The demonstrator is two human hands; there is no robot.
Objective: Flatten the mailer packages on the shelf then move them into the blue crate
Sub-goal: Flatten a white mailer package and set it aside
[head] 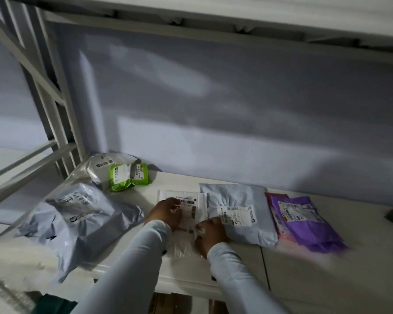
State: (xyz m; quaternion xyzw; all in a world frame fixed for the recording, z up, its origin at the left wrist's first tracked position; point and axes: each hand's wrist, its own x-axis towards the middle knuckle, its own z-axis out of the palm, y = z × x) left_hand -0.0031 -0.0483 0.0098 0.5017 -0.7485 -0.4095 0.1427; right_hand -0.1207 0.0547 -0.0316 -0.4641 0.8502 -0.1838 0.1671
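The clear mailer (186,214) lies flat mid-shelf (327,279), pressed by the left hand (166,213) on its label and the right hand (210,234) at its right edge — fingers look laid on it, not pinching, though blur prevents certainty. Slick film may skid or trap air under uneven pressure, nudging the overlapping grey mailer (241,214). Neighbours — crumpled grey bag (77,218), green packet (127,176), purple mailers (304,223) — are glossy, creased poly; the blue crate is not in view.

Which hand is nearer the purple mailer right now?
Right. The right hand rests at the near edge of the grey mailer, which alone separates it from the purple mailer. The left hand lies farther off, pressing the clear mailer.
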